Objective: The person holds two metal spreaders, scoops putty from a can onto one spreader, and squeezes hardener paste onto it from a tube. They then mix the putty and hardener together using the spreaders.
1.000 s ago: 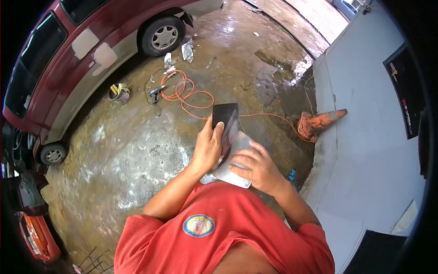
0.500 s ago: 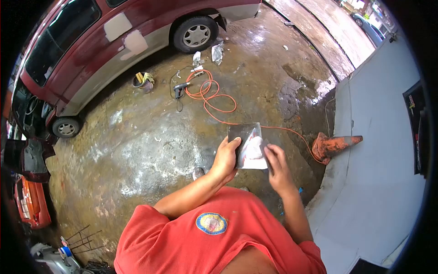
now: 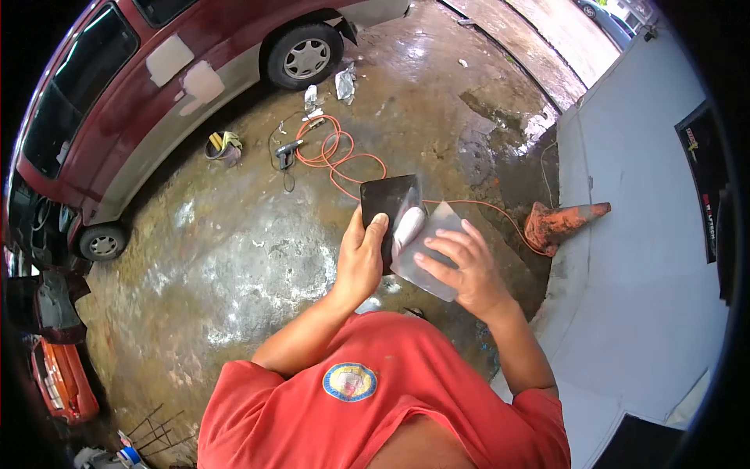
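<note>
My left hand (image 3: 362,254) is closed around a flat dark board (image 3: 383,194), with the thumb on its top face. In my right hand (image 3: 475,270) is a thin grey spreader (image 3: 447,221), its broad face turned up and the fingers spread across it. A smooth whitish lump of paste (image 3: 408,227) lies between the two, where the spreader's left edge meets the board. The spreader partly covers the board's right side. Both hands are in front of my red shirt (image 3: 312,414).
A maroon van (image 3: 117,102) with pale patches stands at upper left. On the wet floor lie an orange cord (image 3: 334,148), a black pistol-shaped tool (image 3: 287,154) and a small bucket (image 3: 225,150). An orange cone (image 3: 566,223) leans against the pale wall (image 3: 617,273) at right.
The spreader has turned from edge-on to face-up and tilted, with my right fingers now spread over it. The paste, earlier smeared wide over the board, is gathered into a narrower lump.
</note>
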Motion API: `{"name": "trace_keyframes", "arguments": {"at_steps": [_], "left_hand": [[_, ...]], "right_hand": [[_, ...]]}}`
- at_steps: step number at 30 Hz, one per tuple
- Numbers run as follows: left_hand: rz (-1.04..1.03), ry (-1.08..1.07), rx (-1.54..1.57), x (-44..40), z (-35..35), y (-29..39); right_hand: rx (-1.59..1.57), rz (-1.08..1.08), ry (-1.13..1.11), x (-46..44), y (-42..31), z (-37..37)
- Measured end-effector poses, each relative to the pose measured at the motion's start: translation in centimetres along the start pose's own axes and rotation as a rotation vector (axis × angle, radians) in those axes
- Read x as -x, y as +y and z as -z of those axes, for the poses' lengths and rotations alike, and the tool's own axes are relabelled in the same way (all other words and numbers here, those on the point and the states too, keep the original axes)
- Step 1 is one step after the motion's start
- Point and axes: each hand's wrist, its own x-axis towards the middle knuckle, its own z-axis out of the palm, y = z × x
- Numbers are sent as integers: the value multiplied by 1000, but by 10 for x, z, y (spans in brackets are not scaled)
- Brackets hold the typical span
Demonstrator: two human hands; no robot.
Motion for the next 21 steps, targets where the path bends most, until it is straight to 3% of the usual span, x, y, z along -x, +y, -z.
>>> {"name": "trace_keyframes", "arguments": {"at_steps": [3, 4, 7, 11, 13, 17, 20, 21], "left_hand": [[129, -146, -163, -8, 12, 4], [15, -210, -190, -9, 8, -6], [112, -301, -238, -11, 5, -4], [-115, -138, -405, -19, 8, -4], [-387, -30, -502, -25, 5, -13], [-305, 75, -417, -22, -2, 15], [-190, 70, -428, -26, 5, 7], [-76, 89, -133, -25, 3, -1]], "right_hand": [[97, -61, -20, 0, 21, 30], [141, -80, -6, -4, 23, 32], [105, -42, -60, -17, 15, 12], [-51, 4, -60, -9, -6, -21], [-147, 35, -71, -1, -13, -28], [-149, -34, -171, 8, -5, -24], [-273, -39, 226, 0, -16, -6], [-313, 19, 241, 0, -18, -4]]}}
